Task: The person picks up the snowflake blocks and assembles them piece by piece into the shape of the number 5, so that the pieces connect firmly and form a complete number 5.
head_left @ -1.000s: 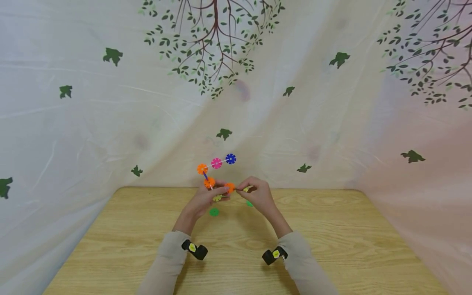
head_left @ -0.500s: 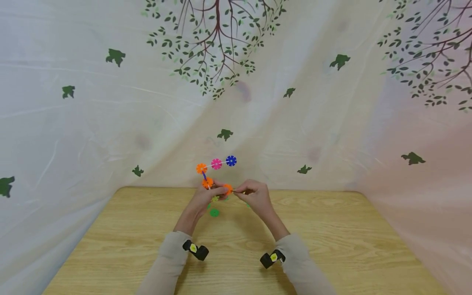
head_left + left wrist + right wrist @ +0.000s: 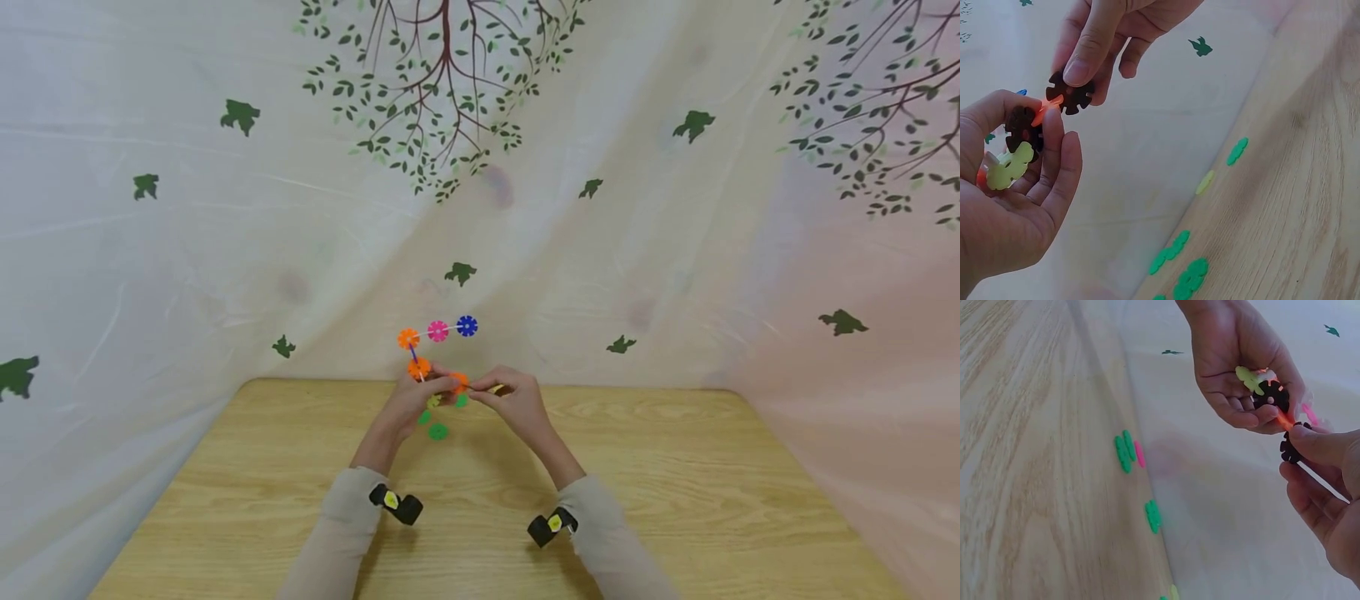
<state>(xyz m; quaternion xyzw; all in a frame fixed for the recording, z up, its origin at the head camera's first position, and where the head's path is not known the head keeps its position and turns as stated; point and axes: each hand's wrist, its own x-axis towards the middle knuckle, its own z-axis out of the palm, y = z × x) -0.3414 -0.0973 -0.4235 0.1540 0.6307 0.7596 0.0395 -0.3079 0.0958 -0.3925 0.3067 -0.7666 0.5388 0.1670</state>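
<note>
My left hand (image 3: 405, 408) holds a linked chain of notched plastic discs above the table's far part. Up from it in the head view run an orange disc (image 3: 419, 367), another orange one, a pink disc (image 3: 438, 332) and a blue disc (image 3: 467, 326). Near my left palm are a dark brown disc (image 3: 1020, 128) and a pale yellow-green disc (image 3: 1010, 167). Left thumb and fingers pinch an edge-on orange disc (image 3: 1047, 111). My right hand (image 3: 517, 404) pinches a second dark brown disc (image 3: 1074, 99) between thumb and fingers, its rim right at that orange disc's edge.
Several green discs (image 3: 1191, 279) lie on the wooden table (image 3: 675, 483), with a yellow-green disc (image 3: 1205, 182) and a pink disc (image 3: 1140, 454) by its far edge. A pale curtain (image 3: 360, 250) printed with leaves hangs behind that edge.
Both hands and the chain have drifted slightly left, the right hand a little more. Green discs on the table formerly behind the hands now show between them. Each hand keeps its hold.
</note>
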